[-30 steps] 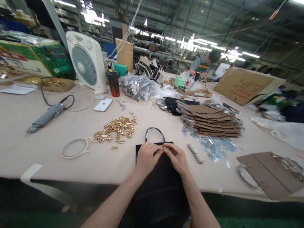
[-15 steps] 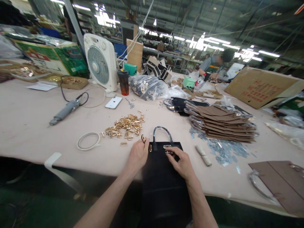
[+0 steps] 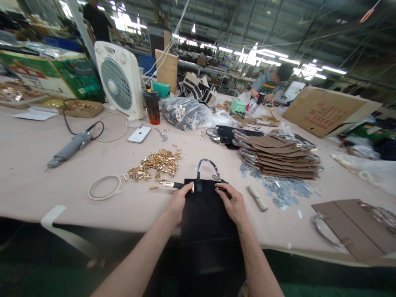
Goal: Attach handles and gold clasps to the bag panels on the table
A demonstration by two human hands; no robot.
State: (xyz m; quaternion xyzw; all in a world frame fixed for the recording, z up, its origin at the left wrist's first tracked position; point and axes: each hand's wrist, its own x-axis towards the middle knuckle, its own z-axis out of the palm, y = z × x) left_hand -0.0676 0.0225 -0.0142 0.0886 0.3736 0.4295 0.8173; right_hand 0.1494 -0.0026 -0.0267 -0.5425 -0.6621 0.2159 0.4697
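A black bag [image 3: 206,214] lies flat at the table's near edge, its looped handle [image 3: 206,166] pointing away from me. My left hand [image 3: 181,200] is closed at the bag's top left corner, pinching a black strap [image 3: 172,185] with a gold tip that sticks out to the left. My right hand [image 3: 234,203] rests on the bag's top right, with its fingers pinched on a small gold fitting [image 3: 217,189] at the top edge. A heap of loose gold fittings [image 3: 156,165] lies just beyond my left hand.
Around the bag lie a white ring [image 3: 103,187], a grey electric screwdriver [image 3: 69,147], a phone [image 3: 139,134], a small paper roll [image 3: 256,198] and a stack of brown bags [image 3: 278,156]. A fan [image 3: 119,80], cup [image 3: 153,107] and cardboard box [image 3: 321,109] stand behind. A person [image 3: 269,82] works at the far end.
Both hands were together at the middle of the bag's top edge. The left hand lifted away with a fitting, then returned to the top left corner, where the strap now sticks out.
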